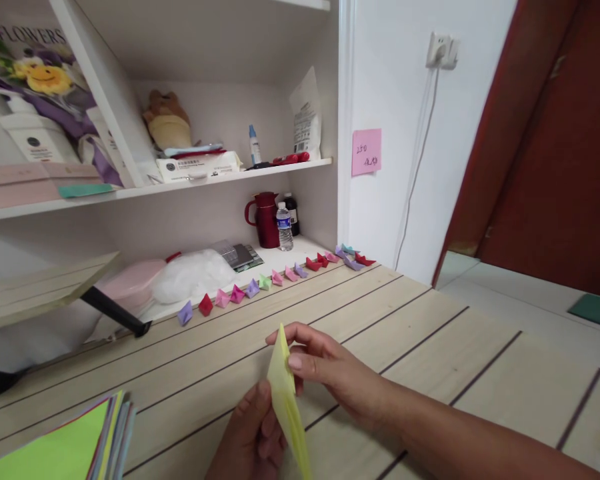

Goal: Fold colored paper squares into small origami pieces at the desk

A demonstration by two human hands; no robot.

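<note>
A folded sheet of yellow paper (pixel 281 380) is held up above the table, turned nearly edge-on to me. My left hand (pixel 255 427) pinches its lower left side, the thumb against the paper. On the other side my right hand (pixel 330 370) grips the upper part, with the thumb on the near face and fingers behind it. Several folded layers show along the right edge. Beyond the hands, a row of small folded paper boats (pixel 237 293) in red, pink, purple and green runs along the table's back edge.
A stack of coloured paper (pixel 65 443) lies at the lower left of the slatted table (pixel 430 347). A small raised stand (pixel 45 287) is at the left. Behind are a plastic bag (pixel 193 275), a red jug (pixel 266 220), a water bottle (pixel 285 228) and shelves (pixel 220 175).
</note>
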